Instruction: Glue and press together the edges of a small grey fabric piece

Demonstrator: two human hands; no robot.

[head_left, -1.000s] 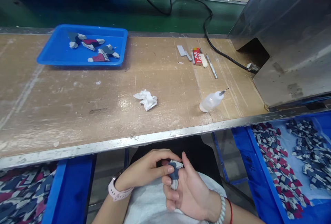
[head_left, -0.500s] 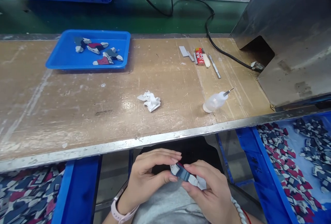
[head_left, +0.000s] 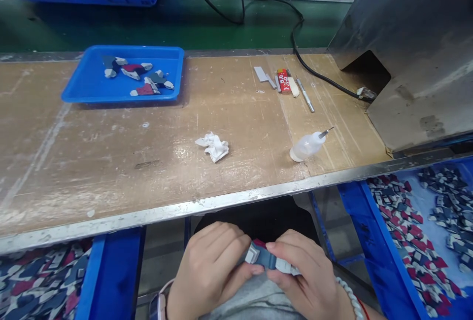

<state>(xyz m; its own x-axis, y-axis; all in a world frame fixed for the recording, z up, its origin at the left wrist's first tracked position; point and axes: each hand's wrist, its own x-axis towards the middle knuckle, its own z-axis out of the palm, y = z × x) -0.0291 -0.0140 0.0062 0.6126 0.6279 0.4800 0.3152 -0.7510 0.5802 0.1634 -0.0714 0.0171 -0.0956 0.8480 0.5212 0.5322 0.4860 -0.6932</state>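
Note:
A small blue-grey, white and dark red piece [head_left: 266, 259] is between my two hands, below the table's front edge. My right hand [head_left: 308, 270] pinches its white right end between thumb and fingers. At the piece's left end, my left hand [head_left: 214, 266] has its fingers curled over and its thumb beneath; the fingertips are partly hidden. On the table, a crumpled white tissue [head_left: 213, 147] lies in front of my hands, and a clear bottle with a metal needle tip [head_left: 306, 147] lies tilted to the right.
A blue tray [head_left: 121, 87] with several similar pieces stands at the back left. A red packet [head_left: 284, 82] and a metal pen-like tool [head_left: 305, 95] lie back right, near a black cable and metal housing [head_left: 424, 63]. Bins of pieces [head_left: 98, 275] [head_left: 388, 256] flank me.
My left hand has turned, its fingers now curled with the knuckles up. The piece has shifted slightly right and down with my right hand. The view has moved a little.

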